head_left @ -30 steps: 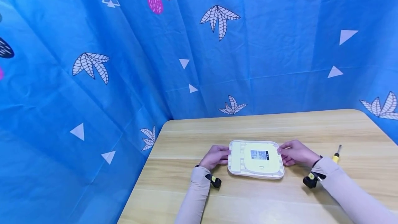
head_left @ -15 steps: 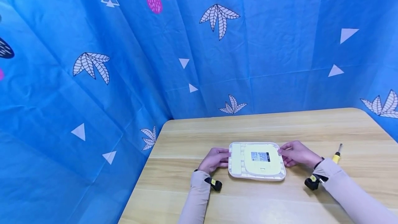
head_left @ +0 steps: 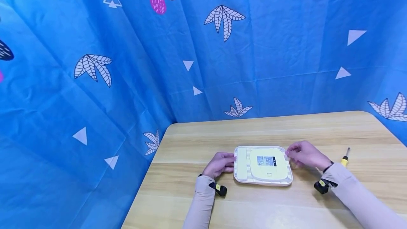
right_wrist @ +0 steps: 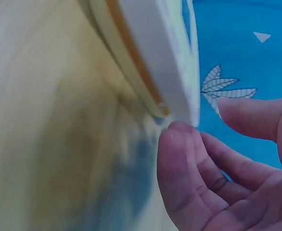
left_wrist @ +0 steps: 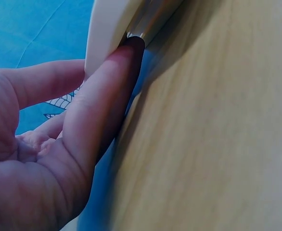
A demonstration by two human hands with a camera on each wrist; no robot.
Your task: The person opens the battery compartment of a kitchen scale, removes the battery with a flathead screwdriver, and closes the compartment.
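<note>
A flat white plastic device (head_left: 243, 163) with rounded corners lies in front of me in the head view, a raised panel and printed label (head_left: 266, 161) facing up. My left hand (head_left: 219, 164) pinches its left short edge. In the left wrist view, a finger (left_wrist: 100, 98) reaches under the rim of the device (left_wrist: 107, 33). Beside the right short edge is my right hand (head_left: 306, 154). The right wrist view has its thumb (right_wrist: 251, 118) lifted off, with the other fingers bent loosely close to the device's corner (right_wrist: 186, 103); whether they touch it I cannot tell.
A screwdriver with a yellow handle (head_left: 344, 161) lies on the wooden table (head_left: 197, 137), partly hidden behind the right forearm. A blue patterned curtain (head_left: 279, 45) hangs behind the table and along its left side.
My right hand has let go of the device's right edge and shifted slightly right, its thumb lifting. The left hand has kept its hold. The device has moved slightly down in the head view.
</note>
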